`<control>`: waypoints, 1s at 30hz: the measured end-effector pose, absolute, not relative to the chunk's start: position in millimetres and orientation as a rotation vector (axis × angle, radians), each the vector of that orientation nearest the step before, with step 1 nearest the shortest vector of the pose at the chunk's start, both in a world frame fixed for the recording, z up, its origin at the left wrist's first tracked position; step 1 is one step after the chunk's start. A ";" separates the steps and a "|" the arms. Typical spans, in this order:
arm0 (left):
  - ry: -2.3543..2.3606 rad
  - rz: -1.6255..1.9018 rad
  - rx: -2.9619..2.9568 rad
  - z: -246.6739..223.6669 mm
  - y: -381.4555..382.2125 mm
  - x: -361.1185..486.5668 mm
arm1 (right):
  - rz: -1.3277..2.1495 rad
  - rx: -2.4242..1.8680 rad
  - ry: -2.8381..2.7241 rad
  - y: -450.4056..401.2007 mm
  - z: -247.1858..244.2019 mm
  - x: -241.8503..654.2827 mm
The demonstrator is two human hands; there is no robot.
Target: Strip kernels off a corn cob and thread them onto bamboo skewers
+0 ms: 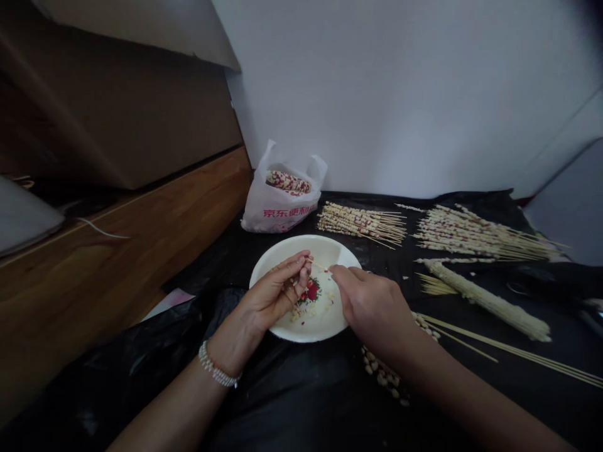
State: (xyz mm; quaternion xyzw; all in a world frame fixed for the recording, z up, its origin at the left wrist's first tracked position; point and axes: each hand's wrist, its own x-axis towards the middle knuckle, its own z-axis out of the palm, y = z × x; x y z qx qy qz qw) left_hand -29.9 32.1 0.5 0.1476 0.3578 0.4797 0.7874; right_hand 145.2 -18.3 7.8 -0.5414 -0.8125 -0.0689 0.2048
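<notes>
Above the white bowl (268, 326), my left hand (277, 289) has its thumb and fingers curled together around corn kernels, only partly visible. My right hand (372, 301) pinches a thin bamboo skewer (319, 266) whose tip reaches the left fingertips. Loose corn kernels (301, 312), pale with some dark red, lie in the bowl over a printed red flower. How many kernels the left fingers hold is hidden.
A white plastic bag (282, 210) of speckled corn cobs (288, 182) stands behind the bowl. Kernel-threaded skewers (362, 223) lie in bundles on black sheeting (292, 389). To the right are a stripped cob (494, 301) and bare skewers (513, 347). Wooden boarding (141, 245) runs along the left.
</notes>
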 end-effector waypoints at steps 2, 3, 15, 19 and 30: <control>0.774 1.033 0.315 -0.9 32.8 -30.7 | -0.183 -1.529 -2.274 -19.1 9.1 144.9; 0.774 1.033 0.317 -1.7 33.1 -31.1 | -0.180 -1.538 -2.278 -19.5 9.7 144.8; 0.934 1.053 0.374 13.4 24.7 -22.2 | -0.157 -1.522 -2.279 -20.5 7.9 142.1; 0.897 1.036 0.403 13.6 22.9 -21.7 | -0.154 -1.495 -2.278 -20.5 6.5 142.1; 0.796 0.977 0.409 0.5 31.1 -28.3 | -0.208 -1.355 -2.139 -19.9 0.2 142.9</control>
